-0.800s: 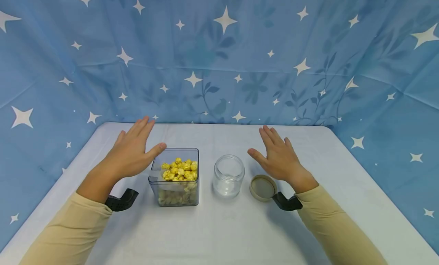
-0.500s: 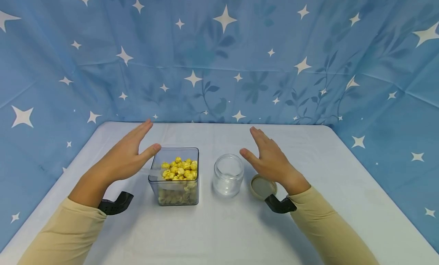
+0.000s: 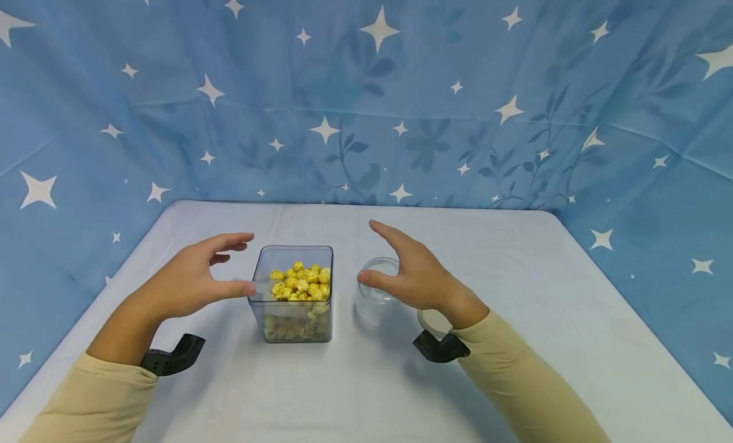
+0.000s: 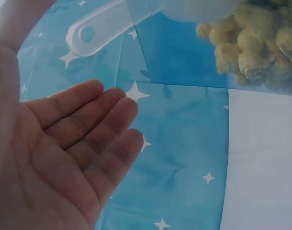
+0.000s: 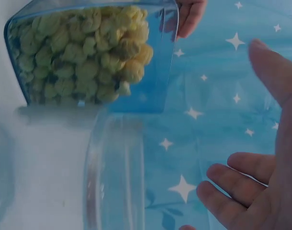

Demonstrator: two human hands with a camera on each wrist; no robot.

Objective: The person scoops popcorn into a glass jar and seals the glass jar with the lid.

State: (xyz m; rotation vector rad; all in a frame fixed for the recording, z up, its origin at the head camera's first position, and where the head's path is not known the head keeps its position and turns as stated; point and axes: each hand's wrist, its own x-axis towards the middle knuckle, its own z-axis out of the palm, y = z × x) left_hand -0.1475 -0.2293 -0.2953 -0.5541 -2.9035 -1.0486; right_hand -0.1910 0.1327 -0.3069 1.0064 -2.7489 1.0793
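Observation:
A square clear plastic container stands left of centre, part filled with yellow popcorn. In the left wrist view a translucent scoop handle juts out past its rim. My left hand is just left of the container, thumb by the near left corner and fingers slightly bent, gripping nothing. Whether the thumb touches the rim I cannot tell. To the right, a round clear jar stands uncapped, partly hidden behind my right hand. That hand hovers over the jar, thumb and fingers spread, holding nothing.
A round lid lies right of the jar, mostly covered by the right wrist and its black wrist mount. A white cloth covers the table. Behind it hangs a blue curtain with white stars.
My right hand has moved left, from beside the jar to over it. The left hand has lowered and shifted left, and its fingers have bent. The container, jar and lid have stayed put.

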